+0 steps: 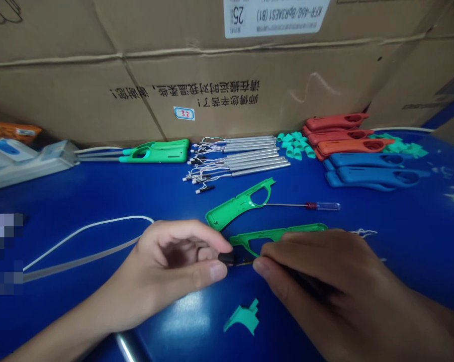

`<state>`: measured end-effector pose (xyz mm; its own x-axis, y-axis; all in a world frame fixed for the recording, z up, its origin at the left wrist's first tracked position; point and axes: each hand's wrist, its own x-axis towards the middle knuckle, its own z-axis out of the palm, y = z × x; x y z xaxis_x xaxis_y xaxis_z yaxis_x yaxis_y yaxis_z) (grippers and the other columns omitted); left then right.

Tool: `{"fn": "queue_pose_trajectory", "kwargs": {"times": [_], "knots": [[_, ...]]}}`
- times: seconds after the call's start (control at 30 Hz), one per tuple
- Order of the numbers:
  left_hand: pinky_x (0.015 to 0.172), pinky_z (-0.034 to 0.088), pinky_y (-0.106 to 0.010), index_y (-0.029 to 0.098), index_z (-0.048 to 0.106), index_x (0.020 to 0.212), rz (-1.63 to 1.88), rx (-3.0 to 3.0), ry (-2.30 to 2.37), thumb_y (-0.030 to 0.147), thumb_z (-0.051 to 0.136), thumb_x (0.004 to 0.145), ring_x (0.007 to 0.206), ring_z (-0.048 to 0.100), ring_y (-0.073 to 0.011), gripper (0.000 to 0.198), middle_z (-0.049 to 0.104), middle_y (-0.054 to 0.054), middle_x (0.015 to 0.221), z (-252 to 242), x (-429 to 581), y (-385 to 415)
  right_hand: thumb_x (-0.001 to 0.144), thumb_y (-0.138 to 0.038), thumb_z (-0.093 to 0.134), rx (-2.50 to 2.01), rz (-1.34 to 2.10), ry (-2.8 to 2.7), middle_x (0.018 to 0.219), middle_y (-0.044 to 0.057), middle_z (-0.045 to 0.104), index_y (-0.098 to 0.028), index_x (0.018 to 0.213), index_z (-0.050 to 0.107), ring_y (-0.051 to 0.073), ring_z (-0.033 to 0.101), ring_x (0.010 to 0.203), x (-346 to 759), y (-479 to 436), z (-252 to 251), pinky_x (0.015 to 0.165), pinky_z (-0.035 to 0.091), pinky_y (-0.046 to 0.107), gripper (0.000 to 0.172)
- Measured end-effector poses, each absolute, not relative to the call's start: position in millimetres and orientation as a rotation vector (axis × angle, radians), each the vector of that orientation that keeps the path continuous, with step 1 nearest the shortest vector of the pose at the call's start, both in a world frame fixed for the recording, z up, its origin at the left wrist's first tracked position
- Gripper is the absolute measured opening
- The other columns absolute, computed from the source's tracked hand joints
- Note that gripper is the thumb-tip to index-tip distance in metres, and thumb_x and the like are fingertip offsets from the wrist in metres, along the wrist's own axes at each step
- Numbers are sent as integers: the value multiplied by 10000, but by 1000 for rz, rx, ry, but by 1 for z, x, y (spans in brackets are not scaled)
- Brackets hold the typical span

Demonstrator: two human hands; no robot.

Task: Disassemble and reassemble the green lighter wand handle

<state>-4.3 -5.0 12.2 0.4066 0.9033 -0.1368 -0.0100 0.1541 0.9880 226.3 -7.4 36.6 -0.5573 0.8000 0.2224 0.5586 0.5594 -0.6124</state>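
My left hand (174, 264) pinches a small black part (227, 258) between thumb and forefinger. My right hand (325, 271) is closed in a pinch on a thin wire (245, 262) that runs into that black part. Just behind the fingers lie two green plastic handle halves (242, 203) (275, 234) on the blue table (98, 191). A small green trigger piece (244, 318) lies near the front edge, between my wrists.
A red-handled screwdriver (305, 205) lies behind the green halves. Further back are several metal tubes with wires (242, 157), green caps (295, 145), red shells (340, 133), blue shells (370, 171), and an assembled green handle (157, 151). Cardboard boxes (211, 75) wall the back. A white cable (83, 231) curves at left.
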Motion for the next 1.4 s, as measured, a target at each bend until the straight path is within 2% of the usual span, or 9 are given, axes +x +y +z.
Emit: {"fn": "queue_pose_trajectory", "kwargs": {"times": [0.23,0.43,0.77,0.97,1.13,1.4], "knots": [[510,406,-121,265,745,887,832,1340,980,213,747,815,574,486,-70,89,615,17,664,15,-4,-8,928,-183,528,-1123,670,-2350,554,-51,491,-177,599,467,73,420,495,226,-6,38,507,287,272,335],[579,487,-146,269,751,851,885,1477,1029,145,770,762,645,575,-91,154,699,13,756,17,-1,-6,930,-187,515,-1158,692,-2363,592,-39,537,-183,617,497,84,453,507,227,-5,39,512,302,273,314],[607,501,-152,274,741,873,864,1559,1041,149,751,785,677,609,-96,152,710,23,780,16,-1,-7,909,-249,509,-1220,713,-2394,550,-44,518,-203,612,528,98,465,468,225,-4,43,469,283,298,301],[582,502,-164,236,738,838,852,1568,1053,154,748,771,653,614,-107,106,700,2,740,20,3,-6,891,-219,509,-1194,707,-2413,581,-41,554,-204,658,571,106,507,495,226,-5,45,474,310,300,242],[567,520,-185,198,736,815,828,1580,1079,165,743,762,649,642,-131,63,715,-30,739,23,4,-6,887,-222,510,-1209,736,-2406,576,-44,550,-208,640,542,105,500,487,226,-6,43,472,317,298,250],[598,538,-187,195,727,832,814,1623,1052,152,725,778,674,656,-132,69,718,-32,759,21,3,-7,885,-237,503,-1240,744,-2387,587,-31,576,-208,645,581,126,541,517,226,-7,43,500,351,308,254]]}}
